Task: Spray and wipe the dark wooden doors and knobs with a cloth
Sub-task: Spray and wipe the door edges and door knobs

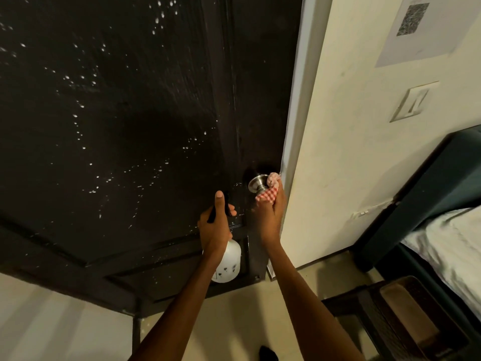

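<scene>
The dark wooden door point(117, 113) fills the left and centre, dotted with white spray droplets. Its silver knob point(256, 183) sits near the door's right edge. My right hand point(268, 217) grips a red-and-white checked cloth point(270, 191), which is bunched against the right side of the knob. My left hand point(217, 222) holds the black trigger head of a white spray bottle point(227, 264), thumb raised along the head. The bottle hangs below that hand, just left of the knob.
A cream wall point(343, 152) with a light switch point(411, 101) and a taped paper sheet point(416, 27) stands right of the door frame. A bed point(453, 246) with a dark headboard is at the right edge, a dark bench point(400, 319) below it.
</scene>
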Demonstrator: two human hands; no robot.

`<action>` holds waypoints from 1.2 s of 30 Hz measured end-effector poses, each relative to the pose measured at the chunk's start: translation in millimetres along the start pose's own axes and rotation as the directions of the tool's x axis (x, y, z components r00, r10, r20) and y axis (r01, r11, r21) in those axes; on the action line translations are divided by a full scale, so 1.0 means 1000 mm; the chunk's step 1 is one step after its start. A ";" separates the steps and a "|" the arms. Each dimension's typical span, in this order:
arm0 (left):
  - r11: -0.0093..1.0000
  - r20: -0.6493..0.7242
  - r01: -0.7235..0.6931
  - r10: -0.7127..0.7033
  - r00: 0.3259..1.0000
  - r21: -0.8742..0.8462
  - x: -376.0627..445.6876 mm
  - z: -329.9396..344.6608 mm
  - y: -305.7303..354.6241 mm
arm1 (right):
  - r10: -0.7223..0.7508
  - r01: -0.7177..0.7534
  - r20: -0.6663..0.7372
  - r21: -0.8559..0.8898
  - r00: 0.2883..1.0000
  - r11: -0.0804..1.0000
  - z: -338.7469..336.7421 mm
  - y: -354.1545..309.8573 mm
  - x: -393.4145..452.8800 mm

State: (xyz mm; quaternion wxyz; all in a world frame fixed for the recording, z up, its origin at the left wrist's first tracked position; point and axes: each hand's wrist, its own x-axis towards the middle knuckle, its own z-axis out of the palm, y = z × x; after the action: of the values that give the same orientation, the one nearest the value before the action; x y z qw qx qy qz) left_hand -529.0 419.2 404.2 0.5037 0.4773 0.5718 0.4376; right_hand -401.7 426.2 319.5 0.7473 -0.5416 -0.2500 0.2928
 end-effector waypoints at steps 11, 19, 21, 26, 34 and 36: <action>1.000 0.029 0.011 -0.011 1.000 -0.009 0.005 0.008 0.003 | -0.135 0.471 0.553 -0.526 0.822 0.708 -0.078 -0.015 0.062; 0.999 0.021 -0.020 0.021 1.000 -0.025 0.011 0.019 0.000 | -0.045 0.153 0.350 -0.289 0.936 0.945 -0.057 -0.014 0.037; 1.000 0.017 -0.012 0.012 1.000 -0.027 0.012 0.022 0.000 | -0.016 0.131 0.362 -0.296 0.932 0.946 -0.060 -0.012 0.037; 1.000 0.033 -0.002 0.003 0.999 -0.022 0.009 0.033 0.001 | -0.039 0.276 0.483 -0.430 0.875 0.860 -0.072 -0.019 0.048; 0.999 0.054 -0.006 0.008 0.999 -0.032 0.007 0.037 0.002 | -0.173 0.526 0.565 -0.554 0.807 0.645 -0.068 -0.024 0.059; 0.999 0.048 -0.007 0.008 0.999 -0.034 0.007 0.035 0.002 | -0.175 0.551 0.593 -0.544 0.786 0.633 -0.069 -0.027 0.063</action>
State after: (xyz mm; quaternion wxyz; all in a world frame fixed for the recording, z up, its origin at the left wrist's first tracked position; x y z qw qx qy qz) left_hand -493.9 426.8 401.4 0.5236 0.4813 0.5503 0.4374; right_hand -305.3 418.8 329.0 0.4445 -0.6236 -0.6276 0.1403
